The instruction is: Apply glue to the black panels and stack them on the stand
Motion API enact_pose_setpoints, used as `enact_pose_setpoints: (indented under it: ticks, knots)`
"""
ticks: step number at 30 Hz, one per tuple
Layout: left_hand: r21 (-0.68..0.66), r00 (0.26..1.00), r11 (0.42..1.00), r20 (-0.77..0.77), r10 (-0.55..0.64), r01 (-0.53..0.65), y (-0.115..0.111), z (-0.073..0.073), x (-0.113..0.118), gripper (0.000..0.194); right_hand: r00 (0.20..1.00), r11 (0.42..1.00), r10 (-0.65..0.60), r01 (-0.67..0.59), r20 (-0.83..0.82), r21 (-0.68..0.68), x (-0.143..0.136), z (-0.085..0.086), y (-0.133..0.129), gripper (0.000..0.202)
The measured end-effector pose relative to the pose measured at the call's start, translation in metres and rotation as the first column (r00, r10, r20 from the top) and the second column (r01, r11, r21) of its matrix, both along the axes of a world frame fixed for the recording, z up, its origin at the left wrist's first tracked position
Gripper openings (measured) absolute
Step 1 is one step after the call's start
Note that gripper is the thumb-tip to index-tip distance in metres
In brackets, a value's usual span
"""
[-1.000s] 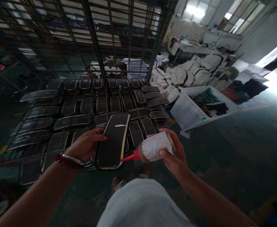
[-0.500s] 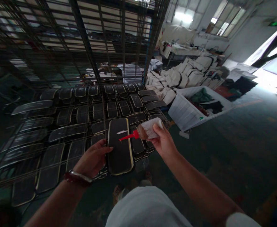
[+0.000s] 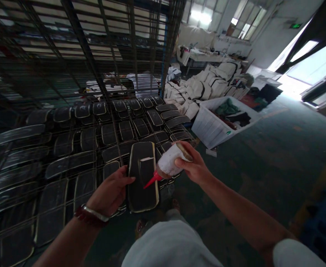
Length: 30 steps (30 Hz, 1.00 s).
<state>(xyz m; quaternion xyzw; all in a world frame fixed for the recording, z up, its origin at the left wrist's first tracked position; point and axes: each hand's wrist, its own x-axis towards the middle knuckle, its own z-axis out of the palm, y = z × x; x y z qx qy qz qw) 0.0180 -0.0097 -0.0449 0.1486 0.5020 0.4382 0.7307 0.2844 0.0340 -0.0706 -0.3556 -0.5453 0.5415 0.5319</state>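
Note:
My left hand [image 3: 111,193] grips the left edge of a dark, rounded rectangular panel [image 3: 142,198], its thumb on the face and the other fingers behind. Pale yellowish edging runs along the panel's right side, and a whitish streak with a thin line shows on its upper half. In my right hand [image 3: 189,163] is a squeeze bottle [image 3: 170,161] with a whitish body and a red pointed nozzle. It is tilted nozzle-down to the left, the tip at the middle of the panel's face. Whether the tip touches the face I cannot tell.
Many similar dark panels [image 3: 86,174] lie in rows on a wire rack [image 3: 118,146] at the left and ahead. Upright wire grids [image 3: 104,52] stand behind them. A white bin [image 3: 215,129] of cloth and a heap of white bundles [image 3: 207,87] lie beyond, to the right.
The bottle has tipped more steeply and its nozzle has moved lower on the panel. A thin line now runs down from the whitish streak. The view has swung to the right.

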Motion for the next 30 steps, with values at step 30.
enact_pose_setpoints:
  ticks: [30]
  knots:
    - [-0.155, 0.943, 0.931, -0.001, 0.334, -0.330, 0.098, -0.075, 0.154, 0.057, 0.306, 0.621, -0.759, 0.074, -0.575, -0.780, 0.195, -0.074, 0.010, 0.030]
